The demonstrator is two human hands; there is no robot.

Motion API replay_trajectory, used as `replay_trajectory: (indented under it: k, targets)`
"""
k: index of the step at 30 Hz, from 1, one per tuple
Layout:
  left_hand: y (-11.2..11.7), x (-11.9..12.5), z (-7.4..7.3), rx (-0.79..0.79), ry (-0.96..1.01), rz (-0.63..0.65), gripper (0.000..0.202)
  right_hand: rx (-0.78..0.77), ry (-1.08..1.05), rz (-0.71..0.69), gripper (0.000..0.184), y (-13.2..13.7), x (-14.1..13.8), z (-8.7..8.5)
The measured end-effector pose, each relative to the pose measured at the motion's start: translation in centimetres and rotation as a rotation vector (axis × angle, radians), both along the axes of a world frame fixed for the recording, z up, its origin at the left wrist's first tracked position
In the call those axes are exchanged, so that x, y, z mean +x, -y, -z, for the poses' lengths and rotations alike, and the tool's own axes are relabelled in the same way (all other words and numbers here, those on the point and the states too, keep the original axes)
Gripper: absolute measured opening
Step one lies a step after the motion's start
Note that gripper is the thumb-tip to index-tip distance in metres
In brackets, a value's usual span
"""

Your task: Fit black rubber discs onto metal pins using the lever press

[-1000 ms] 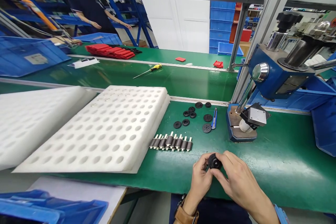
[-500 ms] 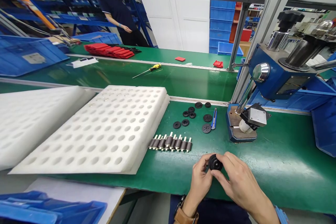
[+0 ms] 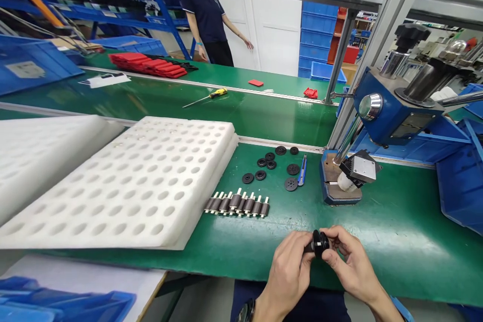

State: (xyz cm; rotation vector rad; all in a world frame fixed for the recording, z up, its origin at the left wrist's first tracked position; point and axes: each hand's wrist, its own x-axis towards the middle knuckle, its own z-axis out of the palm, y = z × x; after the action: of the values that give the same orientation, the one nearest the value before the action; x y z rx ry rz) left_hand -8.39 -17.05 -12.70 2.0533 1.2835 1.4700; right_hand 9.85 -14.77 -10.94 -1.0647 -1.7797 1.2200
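Near the front edge of the green mat (image 3: 396, 231) both my hands pinch one small black round part (image 3: 319, 243). My left hand (image 3: 291, 271) grips it from the left with thumb and fingers closed. My right hand (image 3: 350, 264) closes on it from the right. A row of several small rotors with white shaft ends (image 3: 237, 204) lies just beyond my hands. Farther back, several loose black discs (image 3: 269, 166) are scattered beside a blue utility knife (image 3: 302, 170).
White foam trays with round pockets (image 3: 124, 181) fill the left. A blue hand press (image 3: 381, 126) stands at right, with blue bins (image 3: 460, 186) beyond it. A yellow-handled screwdriver (image 3: 206, 97) and red parts (image 3: 149, 66) lie on the far belt. A person stands behind.
My hands have drawn nearer and slightly right with the black part, now turned edge-on between them. The view shifted; the person at the back walked to the right.
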Motion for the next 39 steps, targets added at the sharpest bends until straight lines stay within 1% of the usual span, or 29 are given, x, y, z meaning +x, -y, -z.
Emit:
replay_trajectory:
  k: [3,6,9,11,13,16,20,23,25,28,32,39]
  targets:
    - [0.4,0.2,-0.7,-0.018,-0.036,-0.006,0.024,-0.079,-0.081,-0.003,0.047,0.2,-0.1,0.5]
    - [0.6,0.1,-1.0,-0.030,-0.079,-0.029,0.025,-0.073,-0.115,0.031,0.045,0.3,-0.3,0.9]
    - [0.7,0.0,-1.0,-0.042,-0.092,-0.037,0.024,-0.103,-0.143,0.039,0.043,0.3,-0.4,1.4]
    - [0.6,0.0,-0.9,-0.050,-0.070,-0.023,0.023,-0.128,-0.153,0.028,0.042,0.3,-0.3,1.6]
    - [0.5,0.0,-0.6,-0.062,-0.027,-0.012,0.023,-0.117,-0.139,0.025,0.041,0.3,-0.3,1.5]
    - [0.4,0.2,-0.3,-0.099,0.073,0.002,0.022,-0.017,-0.054,0.042,0.035,0.3,-0.3,0.5]
    - [0.2,0.4,-0.1,-0.192,0.205,0.031,0.023,0.237,0.109,0.070,0.027,0.8,-0.6,-1.8]
    - [0.2,0.3,0.2,-0.266,0.282,0.068,0.025,0.422,0.199,0.058,0.030,1.3,-0.8,-3.4]
    - [0.4,0.3,0.5,-0.303,0.344,0.095,0.025,0.497,0.253,0.044,0.032,1.6,-1.0,-4.2]
    - [0.7,0.4,1.1,-0.357,0.439,0.126,0.024,0.541,0.319,0.027,0.030,1.9,-1.3,-4.9]
    - [1.0,0.7,1.7,-0.409,0.514,0.140,0.019,0.562,0.364,0.015,0.026,2.1,-1.5,-5.1]
    - [1.1,0.6,1.4,-0.417,0.542,0.163,0.022,0.545,0.358,-0.020,0.029,2.3,-1.3,-5.0]
